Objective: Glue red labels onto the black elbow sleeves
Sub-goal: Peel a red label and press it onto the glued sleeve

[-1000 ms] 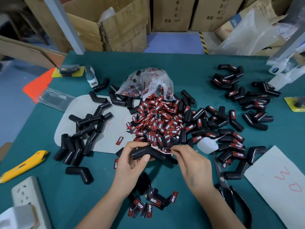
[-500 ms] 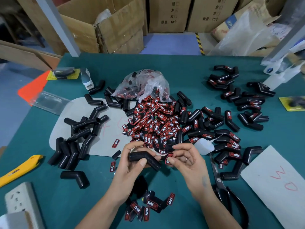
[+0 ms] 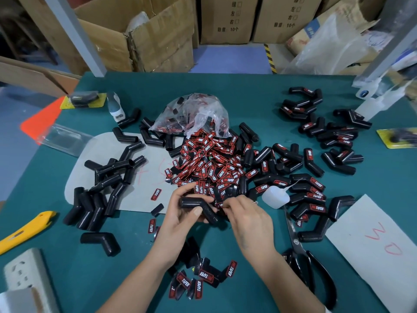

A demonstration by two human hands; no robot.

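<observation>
Since half a second ago: right hand (image 3: pixel 247 216) back at label pile (image 3: pixel 209 163), fingertips pinching there, catch hidden.
Elbow sleeve (image 3: pixel 198 206), black, held above tabletop (image 3: pixel 248 98) in left hand (image 3: pixel 180 213), thumb across bend; likely light, rubbery, slightly pliant; best gripped at bend, leaving a straight leg bare for gluing.

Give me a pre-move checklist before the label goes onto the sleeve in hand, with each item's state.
1. Sleeve held firmly: left hand grips the black elbow sleeve - ok.
2. Label in hand: right hand fingers pinch at the sleeve's bend; a label there - cannot tell.
3. Glue on label - cannot tell.
4. Glue bottle within reach, lying just right of the right hand - ok.
5. Spare labels: label pile right behind the hands - ok.
6. Scissors near the right forearm, apart - ok.
</observation>
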